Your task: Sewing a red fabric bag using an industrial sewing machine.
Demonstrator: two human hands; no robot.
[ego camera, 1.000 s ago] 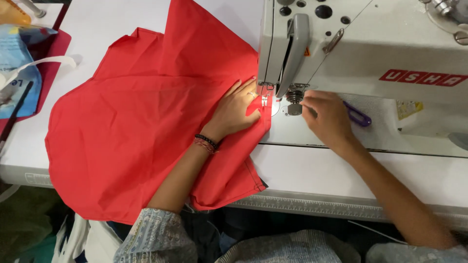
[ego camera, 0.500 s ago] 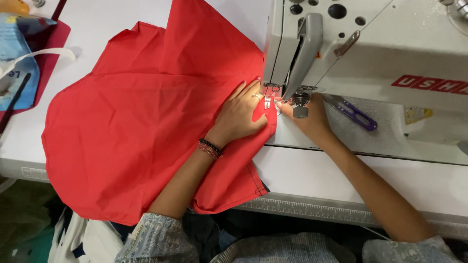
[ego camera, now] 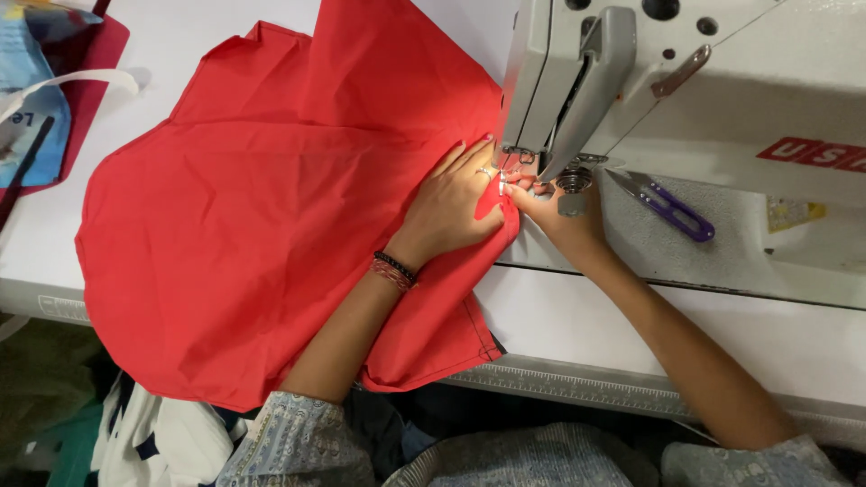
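A person sat at a white bench (ego camera: 225, 36) with a white sewing machine (ego camera: 722, 99) on the right side of it. A big piece of red cloth (ego camera: 244, 234) lay spread over the left part of the bench, and its near edge hung off toward the person's lap.

The left hand (ego camera: 451, 203) lay flat and open on the cloth, fingers spread, and pressed it down just left of the needle. It gripped nothing. A dark bracelet (ego camera: 393, 270) sat on that wrist. The right hand (ego camera: 559, 216) was just beside the needle, with its fingertips pinched on the edge of the cloth under the machine's foot. The two hands were very close and nearly touched.

A small pair of purple thread snips (ego camera: 667, 206) lay on the machine bed, to the right of the right hand. A blue bag with a white strap (ego camera: 36, 99) sat at the far left.

To do this step well, the person would likely need to keep the cloth flat with no wrinkles and hold the edge straight under the foot. The fingers sat very near the needle, so they should stay to the sides of it. A gentle, even push would probably work best.
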